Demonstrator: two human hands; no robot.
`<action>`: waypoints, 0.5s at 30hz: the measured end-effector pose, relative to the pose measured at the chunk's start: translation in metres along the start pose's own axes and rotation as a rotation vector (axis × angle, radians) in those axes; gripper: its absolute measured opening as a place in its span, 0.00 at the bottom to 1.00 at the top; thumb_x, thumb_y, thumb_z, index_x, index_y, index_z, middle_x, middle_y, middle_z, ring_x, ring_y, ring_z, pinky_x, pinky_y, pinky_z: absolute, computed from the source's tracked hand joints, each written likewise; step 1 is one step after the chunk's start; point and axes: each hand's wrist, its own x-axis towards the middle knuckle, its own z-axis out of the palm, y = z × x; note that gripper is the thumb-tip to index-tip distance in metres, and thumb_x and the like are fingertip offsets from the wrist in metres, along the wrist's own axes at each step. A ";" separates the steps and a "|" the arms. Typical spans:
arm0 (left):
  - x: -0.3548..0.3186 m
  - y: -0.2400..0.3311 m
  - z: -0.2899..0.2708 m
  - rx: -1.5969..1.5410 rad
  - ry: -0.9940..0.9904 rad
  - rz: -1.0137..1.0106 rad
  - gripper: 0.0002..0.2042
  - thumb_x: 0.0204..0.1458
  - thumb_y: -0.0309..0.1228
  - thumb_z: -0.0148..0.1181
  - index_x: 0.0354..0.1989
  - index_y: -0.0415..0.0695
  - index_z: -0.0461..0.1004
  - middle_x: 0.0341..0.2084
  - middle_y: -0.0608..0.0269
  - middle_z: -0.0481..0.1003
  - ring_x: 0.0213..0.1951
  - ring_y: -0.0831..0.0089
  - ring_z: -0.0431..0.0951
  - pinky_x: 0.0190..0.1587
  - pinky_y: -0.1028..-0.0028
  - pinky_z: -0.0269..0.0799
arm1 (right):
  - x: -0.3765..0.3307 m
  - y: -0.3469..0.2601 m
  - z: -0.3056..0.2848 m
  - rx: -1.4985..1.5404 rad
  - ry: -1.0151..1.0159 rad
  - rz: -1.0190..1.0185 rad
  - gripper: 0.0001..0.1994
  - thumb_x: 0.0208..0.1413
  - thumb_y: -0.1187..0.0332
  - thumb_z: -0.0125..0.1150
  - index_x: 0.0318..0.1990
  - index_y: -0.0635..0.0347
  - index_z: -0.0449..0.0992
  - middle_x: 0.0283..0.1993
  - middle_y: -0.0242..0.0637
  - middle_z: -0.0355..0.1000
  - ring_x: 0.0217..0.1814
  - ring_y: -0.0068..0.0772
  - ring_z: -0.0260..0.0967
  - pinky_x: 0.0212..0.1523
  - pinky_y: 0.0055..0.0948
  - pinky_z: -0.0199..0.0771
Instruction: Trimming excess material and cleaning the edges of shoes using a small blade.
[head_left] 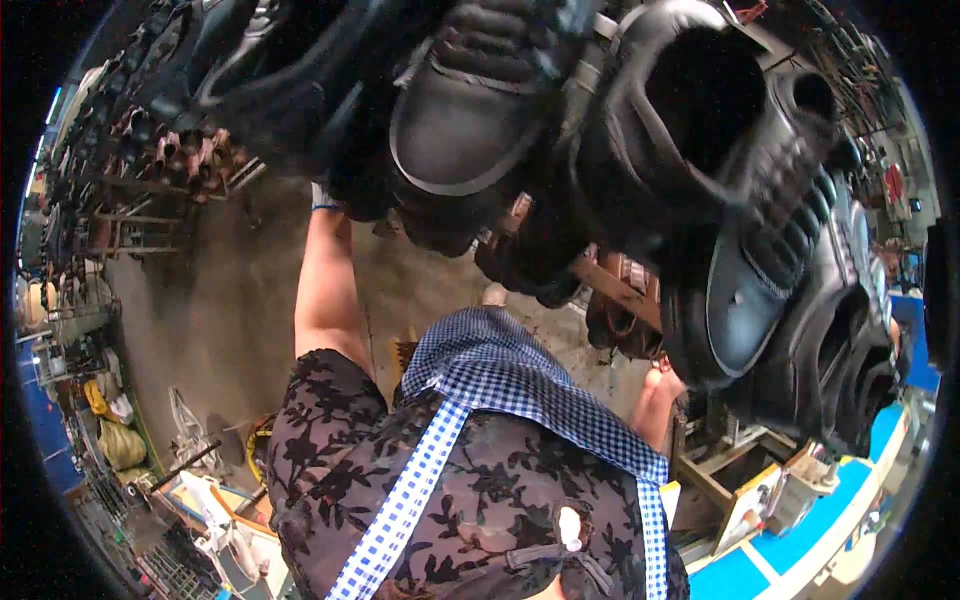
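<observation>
Black leather shoes fill the upper part of the head view, close in front of me. One black shoe (pixel 465 130) points its rounded toe toward me, and another black shoe (pixel 745 290) hangs lower on the right. My left arm reaches up to them; of my left hand (pixel 321 194) only a pale bit above a blue wristband shows, its fingers hidden behind the shoes. Low beside the shoes on the right is my right hand (pixel 662 380), its fingers curled, partly covered by a black shoe. What it grips, if anything, I cannot make out.
A wooden bar (pixel 622 290) of a rack runs among the shoes, with brown shoes (pixel 625 325) under it. More brown shoes (pixel 200 155) stand on a rack at far left. A blue-topped bench (pixel 800 535) lies at lower right, yellowish bags (pixel 120 440) at lower left.
</observation>
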 end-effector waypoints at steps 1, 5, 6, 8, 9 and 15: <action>0.007 0.008 -0.002 0.009 0.013 0.028 0.24 0.62 0.46 0.43 0.60 0.44 0.65 0.56 0.58 0.69 0.56 0.59 0.67 0.62 0.61 0.62 | -0.003 -0.001 0.010 -0.004 -0.027 0.026 0.28 0.61 0.38 0.39 0.33 0.54 0.72 0.20 0.30 0.65 0.11 0.21 0.53 0.11 0.19 0.48; 0.009 0.019 0.012 0.047 0.001 0.099 0.24 0.63 0.46 0.43 0.60 0.44 0.66 0.56 0.58 0.70 0.55 0.59 0.68 0.61 0.61 0.63 | -0.004 0.001 0.062 -0.255 -0.147 -0.002 0.30 0.62 0.34 0.35 0.36 0.51 0.71 0.20 0.29 0.67 0.12 0.20 0.54 0.10 0.19 0.46; 0.011 0.019 0.016 0.055 -0.004 0.117 0.24 0.63 0.46 0.43 0.60 0.44 0.66 0.56 0.58 0.70 0.54 0.59 0.68 0.61 0.61 0.63 | -0.004 0.003 0.070 -0.297 -0.187 0.008 0.29 0.62 0.35 0.36 0.36 0.52 0.71 0.21 0.29 0.67 0.12 0.21 0.54 0.10 0.20 0.47; 0.013 0.024 0.022 0.073 -0.019 0.148 0.24 0.63 0.46 0.43 0.60 0.43 0.66 0.55 0.58 0.70 0.54 0.59 0.69 0.60 0.61 0.63 | 0.007 0.013 0.086 -0.255 -0.221 0.004 0.28 0.62 0.36 0.38 0.37 0.53 0.72 0.24 0.29 0.68 0.12 0.21 0.54 0.10 0.20 0.48; 0.016 0.032 0.021 0.083 -0.021 0.164 0.24 0.63 0.46 0.43 0.60 0.43 0.66 0.55 0.58 0.70 0.54 0.59 0.69 0.60 0.61 0.64 | 0.011 0.017 0.095 -0.268 -0.250 -0.010 0.28 0.62 0.36 0.39 0.39 0.53 0.72 0.25 0.28 0.69 0.12 0.22 0.54 0.10 0.20 0.48; 0.025 0.066 0.031 0.126 -0.071 0.285 0.24 0.63 0.47 0.43 0.59 0.43 0.67 0.54 0.58 0.71 0.52 0.60 0.70 0.59 0.61 0.65 | 0.006 0.019 0.150 -0.264 -0.413 -0.084 0.29 0.63 0.37 0.37 0.32 0.55 0.70 0.19 0.30 0.65 0.13 0.23 0.56 0.12 0.21 0.51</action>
